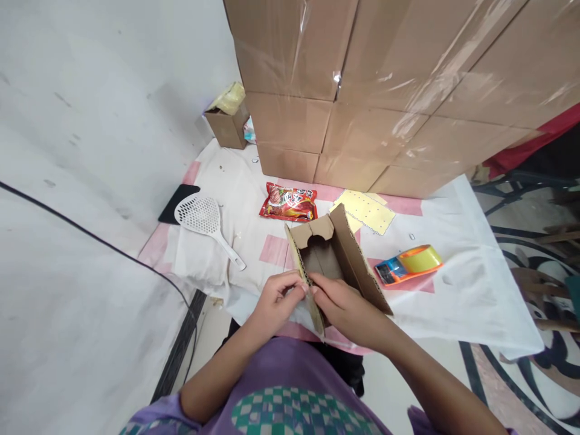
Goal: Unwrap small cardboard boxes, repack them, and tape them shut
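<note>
An open cardboard box (362, 266) sits at the near edge of the table, its top flaps standing up. My left hand (281, 296) is closed at the box's left flap, thumb and forefinger pinched at its edge. From the inner side, my right hand (338, 302) grips the same flap, fingers bent over it. Whether anything small, such as tape, lies between the fingertips I cannot make out. A red food packet (290, 202) lies beyond the box. To the right rests a tape dispenser (408, 264) with a yellow roll.
A white slotted skimmer (202, 216) lies at the left, partly over a black flat item (176, 204). Yellow perforated sheets (367, 210) lie behind the box. Stacked, plastic-wrapped cartons (290, 124) wall off the back. A small carton (229, 128) stands in the far corner.
</note>
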`<state>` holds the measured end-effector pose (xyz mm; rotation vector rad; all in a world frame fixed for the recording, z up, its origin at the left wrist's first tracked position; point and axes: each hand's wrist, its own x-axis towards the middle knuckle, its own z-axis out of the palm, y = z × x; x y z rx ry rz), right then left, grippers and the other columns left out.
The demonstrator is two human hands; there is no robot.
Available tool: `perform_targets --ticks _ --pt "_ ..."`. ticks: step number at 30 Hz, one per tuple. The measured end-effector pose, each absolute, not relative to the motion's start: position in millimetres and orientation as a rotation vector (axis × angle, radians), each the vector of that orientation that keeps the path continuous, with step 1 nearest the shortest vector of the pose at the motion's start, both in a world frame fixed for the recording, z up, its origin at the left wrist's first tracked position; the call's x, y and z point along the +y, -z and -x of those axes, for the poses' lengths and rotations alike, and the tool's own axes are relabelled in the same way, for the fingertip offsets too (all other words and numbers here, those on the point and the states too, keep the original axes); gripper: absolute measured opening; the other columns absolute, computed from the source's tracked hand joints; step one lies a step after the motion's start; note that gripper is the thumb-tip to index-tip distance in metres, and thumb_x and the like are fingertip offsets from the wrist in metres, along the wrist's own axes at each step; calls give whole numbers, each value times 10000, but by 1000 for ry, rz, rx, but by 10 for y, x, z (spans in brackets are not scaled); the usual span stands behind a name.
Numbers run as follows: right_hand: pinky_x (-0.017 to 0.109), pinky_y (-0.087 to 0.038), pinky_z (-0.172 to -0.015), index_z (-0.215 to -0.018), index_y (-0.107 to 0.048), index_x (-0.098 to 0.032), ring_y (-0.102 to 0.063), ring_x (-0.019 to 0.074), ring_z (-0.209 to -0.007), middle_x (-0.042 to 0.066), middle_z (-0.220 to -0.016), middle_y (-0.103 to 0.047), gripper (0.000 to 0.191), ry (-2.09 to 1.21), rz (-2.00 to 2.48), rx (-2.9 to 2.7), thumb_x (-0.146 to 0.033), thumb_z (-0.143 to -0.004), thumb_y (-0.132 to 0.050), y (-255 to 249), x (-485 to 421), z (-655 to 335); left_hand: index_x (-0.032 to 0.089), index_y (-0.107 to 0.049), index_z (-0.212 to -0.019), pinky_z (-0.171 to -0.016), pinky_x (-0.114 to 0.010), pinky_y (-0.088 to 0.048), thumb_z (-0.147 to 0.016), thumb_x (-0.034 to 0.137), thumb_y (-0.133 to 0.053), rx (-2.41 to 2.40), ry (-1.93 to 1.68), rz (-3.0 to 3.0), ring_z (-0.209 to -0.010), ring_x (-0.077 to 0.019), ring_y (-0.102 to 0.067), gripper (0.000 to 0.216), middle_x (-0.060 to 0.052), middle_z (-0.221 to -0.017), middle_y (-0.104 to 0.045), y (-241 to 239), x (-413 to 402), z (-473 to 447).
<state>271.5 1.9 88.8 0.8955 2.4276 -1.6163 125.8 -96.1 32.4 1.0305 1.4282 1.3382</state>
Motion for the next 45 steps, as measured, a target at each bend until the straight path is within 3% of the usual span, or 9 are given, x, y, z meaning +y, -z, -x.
perform_targets --ticks 6,14,21,26,31,34,36,40,45 --pt "312 -444 -782 -1287 -554 -227 -624 235 -971 82 -1055 -667 375 1519 -964 2422 -409 -1040 -338 -803 91 -2787 174 -504 -676 -658 -231 -350 -951 272 -502 1397 -1199 -1170 -680 -121 -451 292 26 -683 -496 -434 -933 -1215" --pt "293 -421 -720 -904 -475 -227 -572 177 -758 -18 -769 -557 322 1621 -995 2537 -454 -1056 -305 -777 134 -2669 182 -468 -682 -663 -234 -342 -960 283 -468 1420 -1168 -1249 -684 -124 -432 296 26 -690 -471 -494 -900 -1290" --pt "307 -440 -703 -1134 -494 -198 -631 199 -749 45 -851 -661 216 1587 -1006 2556 -296 -1049 -321 -628 88 -2632 191 -426 -621 -576 -238 -301 -899 218 -448 1554 -1276 -1058 -586 -110 -398 281 39 -599 -427 -395 -975 -1357" --pt "311 -485 -749 -1053 -582 -182 -653 208 -813 58 -888 -686 188 1693 -813 2551 -218 -1004 -404 -490 146 -2700 199 -369 -614 -545 -240 -258 -882 243 -476 1510 -1311 -1024 -571 -105 -322 292 49 -591 -336 -553 -979 -1224" --pt "384 -470 -910 -1293 -533 -196 -612 245 -1049 112 -1160 -653 336 1462 -724 2811 -360 -1030 -404 -749 153 -2877 198 -388 -605 -558 -243 -273 -875 291 -507 1582 -1353 -963 -572 -107 -322 309 51 -582 -327 -617 -903 -1142" --pt "470 -431 -988 -1528 -286 -168 -523 318 -1185 172 -1348 -539 748 1186 -518 2998 -476 -918 -588 -787 24 -2955 195 -426 -627 -578 -236 -309 -900 331 -526 1621 -1365 -925 -590 -109 -361 320 48 -598 -376 -614 -898 -1178" --pt "485 -449 -919 -1577 -159 -124 -547 328 -1075 175 -1237 -577 862 950 -517 3075 -431 -896 -589 -722 -84 -2959 194 -457 -654 -594 -232 -341 -937 390 -513 1622 -1403 -902 -606 -112 -404 349 40 -620 -438 -611 -923 -1215" --pt "422 -444 -749 -1580 -129 -57 -534 286 -858 137 -985 -601 755 564 -583 3206 -189 -897 -423 -553 -228 -2893 185 -515 -679 -602 -238 -382 -937 529 -520 1571 -1390 -986 -614 -122 -479 430 20 -629 -524 -654 -1050 -1272" --pt "394 -412 -664 -1570 -149 -14 -507 276 -789 137 -907 -594 723 334 -736 3265 -154 -903 -391 -538 -304 -2819 174 -555 -655 -566 -228 -370 -904 399 -600 1527 -1081 -1141 -583 -118 -505 339 21 -588 -554 -791 -1239 -1330"
